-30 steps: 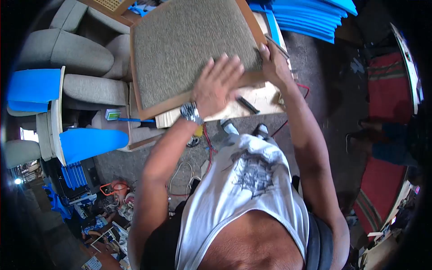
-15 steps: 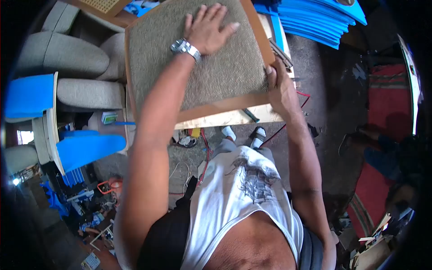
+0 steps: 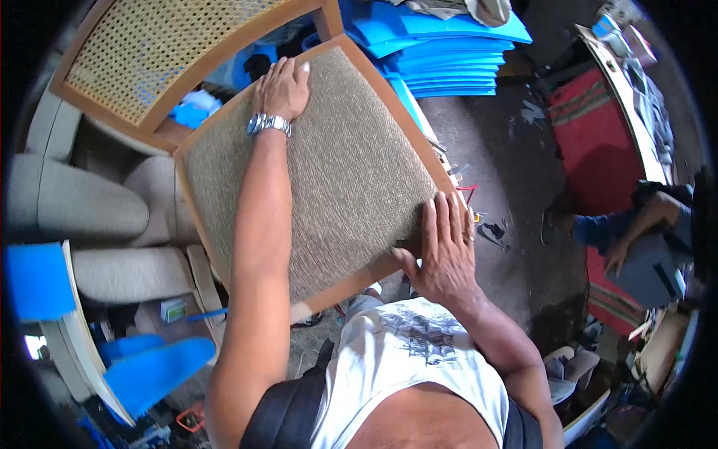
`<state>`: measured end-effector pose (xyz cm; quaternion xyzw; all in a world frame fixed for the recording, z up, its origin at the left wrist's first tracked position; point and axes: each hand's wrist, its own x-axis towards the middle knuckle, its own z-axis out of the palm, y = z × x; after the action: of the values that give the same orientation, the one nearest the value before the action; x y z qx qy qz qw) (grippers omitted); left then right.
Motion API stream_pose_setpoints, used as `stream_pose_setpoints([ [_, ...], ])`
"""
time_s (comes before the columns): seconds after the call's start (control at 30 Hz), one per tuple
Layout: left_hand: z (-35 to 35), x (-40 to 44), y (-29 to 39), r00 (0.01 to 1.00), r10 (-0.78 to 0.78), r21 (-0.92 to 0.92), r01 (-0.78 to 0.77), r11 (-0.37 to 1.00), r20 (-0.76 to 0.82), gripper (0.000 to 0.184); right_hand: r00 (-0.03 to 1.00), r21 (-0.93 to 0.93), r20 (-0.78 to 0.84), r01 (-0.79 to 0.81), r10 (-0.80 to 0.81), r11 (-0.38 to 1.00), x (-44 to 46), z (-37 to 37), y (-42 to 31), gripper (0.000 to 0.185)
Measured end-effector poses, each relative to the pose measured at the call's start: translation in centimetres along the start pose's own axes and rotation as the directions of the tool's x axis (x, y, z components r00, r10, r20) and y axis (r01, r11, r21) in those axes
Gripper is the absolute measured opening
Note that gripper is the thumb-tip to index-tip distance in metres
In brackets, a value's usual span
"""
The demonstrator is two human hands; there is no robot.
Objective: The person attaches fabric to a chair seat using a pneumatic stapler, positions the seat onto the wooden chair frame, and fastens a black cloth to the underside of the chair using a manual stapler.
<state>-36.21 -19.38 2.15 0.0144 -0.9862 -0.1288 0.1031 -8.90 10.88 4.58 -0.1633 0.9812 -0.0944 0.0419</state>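
Note:
A wooden chair with a grey-brown woven seat (image 3: pixel 336 172) and a cane-mesh backrest (image 3: pixel 164 52) stands in front of me, its back toward the upper left. My left hand (image 3: pixel 283 91), with a metal watch on its wrist, presses flat on the seat near the backrest, fingers together and stretched out. At the seat's near right corner lies my right hand (image 3: pixel 447 251), fingers extended over the wooden frame (image 3: pixel 329 299) and thumb spread apart. Neither hand is wrapped round anything. The chair's legs are hidden below the seat.
Blue sheets (image 3: pixel 449 56) are stacked beyond the chair. Grey upholstered cushions (image 3: pixel 90 198) and blue-covered pieces (image 3: pixel 157 374) crowd the left. Another person's hand (image 3: pixel 617 258) rests near a dark grey panel (image 3: pixel 647 262) at right, beside a red striped cloth (image 3: pixel 598 142).
The chair's seat has shifted toward me and more of its cane backrest shows. My right hand has gone from gripping the frame's edge to lying flat on the corner.

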Motion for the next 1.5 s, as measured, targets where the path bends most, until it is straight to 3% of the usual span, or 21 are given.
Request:
stream_pose_setpoints([
  [0.13,-0.6,-0.3,0.7,0.997,-0.042,-0.100,0.036,0.994,-0.062,0.059,0.989,0.123,-0.114,-0.079,0.093,0.989,7.6,0.3,-2.8,0.102],
  [0.4,-0.1,-0.3,0.2,0.989,-0.099,-0.190,0.076,0.979,-0.114,0.055,0.960,0.170,-0.272,-0.013,0.060,0.985,23.3,1.6,-6.6,0.098],
  [0.47,1.1,0.1,-0.6,0.973,-0.119,-0.460,0.015,0.888,-0.198,0.053,0.949,0.166,-0.308,-0.014,0.065,0.986,25.5,1.8,-6.9,0.096],
  [0.53,0.2,-0.1,0.0,0.967,-0.151,-0.475,0.037,0.879,-0.203,0.049,0.952,0.175,-0.299,-0.014,0.067,0.984,27.6,2.1,-6.8,0.093],
  [0.6,0.1,-0.2,0.3,0.947,-0.221,-0.603,0.038,0.797,-0.233,0.047,0.956,0.175,-0.292,0.011,0.042,0.985,29.6,2.1,-6.9,0.086],
  [0.67,-0.3,0.0,0.2,0.941,-0.243,-0.591,0.059,0.805,-0.237,0.046,0.960,0.163,-0.276,0.002,0.043,0.987,31.2,1.8,-6.9,0.083],
  [0.73,0.0,0.1,-0.4,0.908,-0.302,-0.709,0.008,0.705,-0.290,0.045,0.954,0.147,-0.296,0.095,-0.048,0.985,32.8,2.1,-6.3,0.078],
  [0.77,-0.1,-0.1,-0.6,0.912,-0.252,-0.656,-0.024,0.755,-0.324,0.039,0.945,0.147,-0.311,0.150,-0.099,0.978,33.6,2.7,-5.8,0.073],
  [0.8,0.2,-0.1,-1.3,0.902,-0.149,-0.490,-0.077,0.868,-0.405,0.032,0.961,0.234,-0.239,0.194,-0.137,0.953,34.0,1.6,-5.1,0.066],
  [0.87,-0.3,-0.8,-1.1,0.929,-0.096,-0.608,-0.154,0.778,-0.358,0.030,0.911,0.199,-0.170,0.406,-0.376,0.892,33.4,-0.2,-3.7,0.062],
  [0.93,-0.3,-1.2,0.5,0.978,-0.080,-0.686,-0.078,0.723,-0.195,0.030,0.860,0.062,-0.243,0.474,-0.448,0.878,33.1,1.8,-2.7,0.059],
  [1.0,-1.6,-2.2,1.4,0.977,0.195,-0.167,-0.207,0.964,-0.087,0.040,0.917,0.163,-0.139,0.394,-0.374,0.905,33.5,1.5,-2.3,0.059],
  [1.07,-1.1,-4.0,-1.7,0.994,0.098,0.082,-0.094,0.992,-0.040,0.059,0.914,0.091,-0.140,0.396,-0.382,0.914,33.4,1.3,-3.2,0.057],
  [1.1,-2.7,-5.2,-4.5,0.997,0.031,0.117,-0.022,0.993,-0.072,0.059,0.906,0.065,-0.157,0.407,-0.393,0.911,33.5,1.0,-3.3,0.058],
  [1.17,-5.5,-7.8,-8.5,0.971,-0.227,0.160,0.213,0.964,0.074,0.068,0.891,0.043,-0.180,0.431,-0.418,0.901,33.2,0.7,-3.0,0.060],
  [1.2,-6.7,-9.2,-10.4,0.967,-0.247,0.171,0.234,0.957,0.057,0.068,0.898,0.020,-0.190,0.408,-0.397,0.913,33.2,0.9,-3.0,0.061],
  [1.4,-8.1,-15.8,-16.1,0.904,-0.427,0.063,0.426,0.902,-0.007,0.065,0.945,-0.045,-0.108,0.305,-0.309,0.951,33.2,0.1,-2.7,0.064],
  [1.47,-7.4,-17.7,-17.6,0.881,-0.457,-0.086,0.449,0.889,-0.120,0.064,0.964,-0.053,-0.086,0.247,-0.251,0.968,33.7,-0.1,-2.9,0.065],
  [1.5,-4.8,-19.6,-20.2,0.862,-0.462,-0.324,0.386,0.864,-0.207,0.063,0.951,-0.059,-0.107,0.284,-0.289,0.957,33.9,0.2,-2.6,0.066],
])
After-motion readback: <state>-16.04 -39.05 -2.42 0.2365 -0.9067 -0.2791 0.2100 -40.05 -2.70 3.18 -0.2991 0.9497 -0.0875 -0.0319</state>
